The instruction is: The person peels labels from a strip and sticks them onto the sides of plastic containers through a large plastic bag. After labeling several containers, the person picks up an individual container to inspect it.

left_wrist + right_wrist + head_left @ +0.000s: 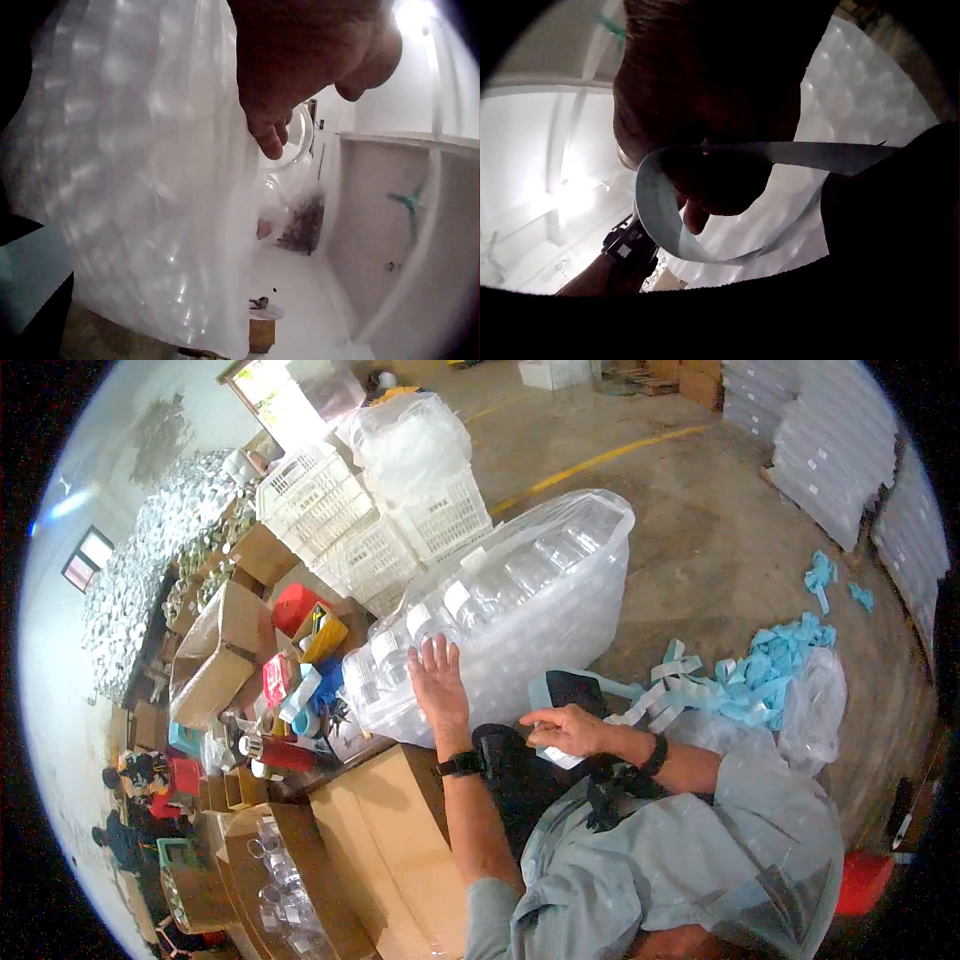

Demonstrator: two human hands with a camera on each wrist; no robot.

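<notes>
My left hand (440, 685) is at the near end of a big clear plastic bag (545, 635) packed with clear bottles (483, 592). Its fingers stretch upward, with the tips overlapping a white-capped bottle (387, 649) in the head view. In the left wrist view the fingers reach past the bag's bumpy side (150, 150). My right hand (570, 730) is low over my lap, its index finger pointing left and the other fingers bent. A pale blue strip (656, 202) loops around in front of it in the right wrist view; I cannot tell whether the fingers hold it.
Peeled blue strips (765, 675) lie heaped on the floor to the right. A closed cardboard box (385, 835) and an open box (240, 840) with bottles stand at lower left. White crates (330, 510) are stacked behind the bag. Wrapped stacks (835, 450) stand far right.
</notes>
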